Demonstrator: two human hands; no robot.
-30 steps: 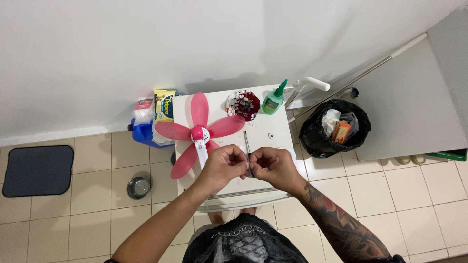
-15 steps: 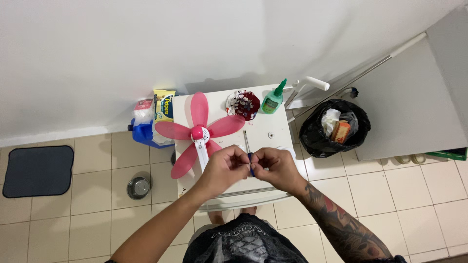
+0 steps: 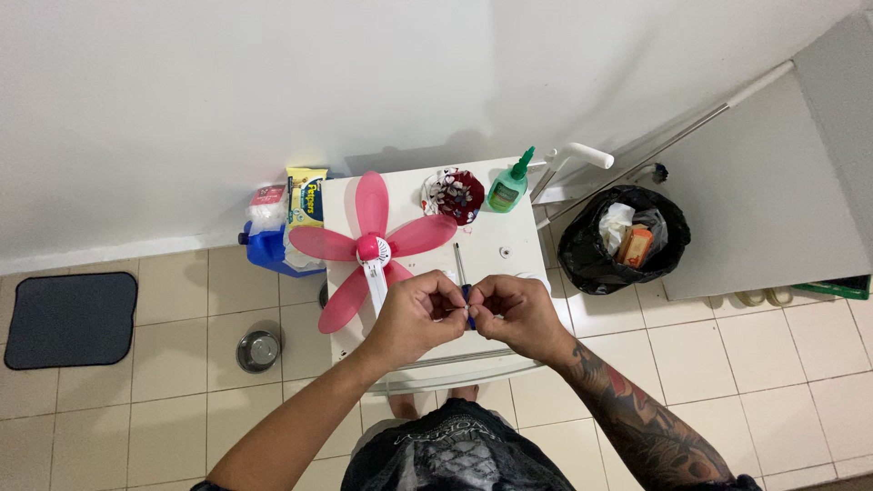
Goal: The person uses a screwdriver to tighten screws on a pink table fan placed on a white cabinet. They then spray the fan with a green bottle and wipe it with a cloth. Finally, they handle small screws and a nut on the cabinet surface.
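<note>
Here both hands meet above the near edge of a small white desk (image 3: 509, 241). The left hand (image 3: 416, 314) and the right hand (image 3: 511, 311) are curled with their fingertips pinched together on a small dark blue piece (image 3: 468, 305), held between them just over the desk top; what exactly it is, is too small to tell. Both hands are clenched around that piece, thumbs and forefingers nearly touching each other.

Just beyond the hands a thin screwdriver (image 3: 459, 265) lies on the desk, pointing away from the person. To the left of it lies a pink fan blade (image 3: 371, 247) with five petals, its white stem running down towards the left hand and one petal hanging over the desk's left edge. At the far edge stand a dark red bowl (image 3: 453, 195) of small bits and, just beside it, a green bottle (image 3: 509, 185) with a pointed nozzle.

On the tiled floor a black bin bag (image 3: 623, 241) sits right of the desk, a blue container (image 3: 265, 247) left of it, a metal bowl (image 3: 258, 350) nearer, and a dark mat (image 3: 69, 318) far left.
</note>
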